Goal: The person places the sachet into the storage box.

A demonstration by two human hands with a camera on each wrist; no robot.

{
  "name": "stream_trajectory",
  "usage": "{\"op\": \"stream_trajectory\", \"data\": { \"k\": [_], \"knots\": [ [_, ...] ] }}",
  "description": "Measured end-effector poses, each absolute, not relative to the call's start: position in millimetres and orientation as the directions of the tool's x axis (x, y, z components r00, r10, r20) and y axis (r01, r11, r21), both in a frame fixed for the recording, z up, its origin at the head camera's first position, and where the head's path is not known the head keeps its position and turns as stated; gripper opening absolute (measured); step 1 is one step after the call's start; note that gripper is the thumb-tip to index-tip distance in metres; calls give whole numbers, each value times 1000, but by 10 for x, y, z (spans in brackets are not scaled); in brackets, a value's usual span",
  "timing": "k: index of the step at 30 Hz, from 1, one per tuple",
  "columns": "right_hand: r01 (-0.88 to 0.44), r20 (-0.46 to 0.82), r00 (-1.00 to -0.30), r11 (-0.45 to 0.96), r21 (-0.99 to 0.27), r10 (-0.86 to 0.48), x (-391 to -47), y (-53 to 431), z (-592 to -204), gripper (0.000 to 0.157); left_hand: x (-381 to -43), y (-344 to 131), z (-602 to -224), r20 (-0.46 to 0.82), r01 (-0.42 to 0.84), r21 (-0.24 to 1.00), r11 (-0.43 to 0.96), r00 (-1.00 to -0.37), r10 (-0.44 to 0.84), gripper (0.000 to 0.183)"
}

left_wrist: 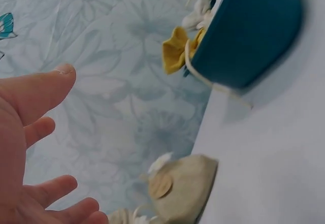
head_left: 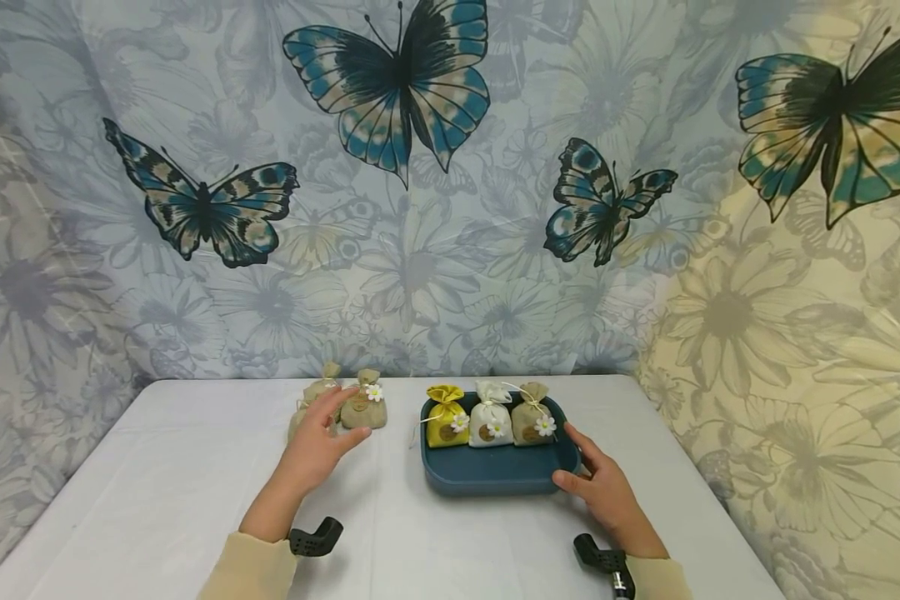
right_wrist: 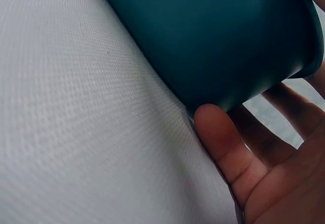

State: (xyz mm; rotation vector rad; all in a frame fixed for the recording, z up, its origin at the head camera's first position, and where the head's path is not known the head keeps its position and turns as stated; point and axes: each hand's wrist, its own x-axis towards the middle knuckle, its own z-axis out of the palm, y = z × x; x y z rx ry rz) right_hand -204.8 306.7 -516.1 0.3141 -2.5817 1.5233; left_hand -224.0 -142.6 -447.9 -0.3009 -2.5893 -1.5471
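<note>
We list one blue rectangular tray with rounded corners [head_left: 491,482]. Along its far edge we count three small tied cloth sachets: one yellow [head_left: 442,427], one white [head_left: 486,423], one beige [head_left: 528,423]. Near the far edge of one white-covered table [head_left: 157,500], we make out three more beige cloth sachets [head_left: 365,412], partly hidden. White daisy-shaped flowers [head_left: 545,426]: four clearly seen in the head view. Hands: two, one left [head_left: 317,443], one right [head_left: 606,487]. Black wrist devices [head_left: 317,537]: two.
</note>
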Motion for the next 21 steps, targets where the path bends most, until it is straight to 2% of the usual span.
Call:
{"op": "stream_trajectory", "data": {
  "k": [5,10,21],
  "knots": [
    [-229,202,-973,472,-851,-108,-2044,3066,-5167,78,-2209,-1746,-4409,253,244,857,455,-967,42,81],
    [-215,184,-977,466,-858,-112,-2046,3067,-5170,77,-2163,-2133,-4364,213,180,921,345,-975,-60,92],
    [-217,192,-976,460,-861,-102,-2044,3060,-5148,78,-2207,-2463,-4598,254,244,928,282,-967,4,91]
  ]
}}
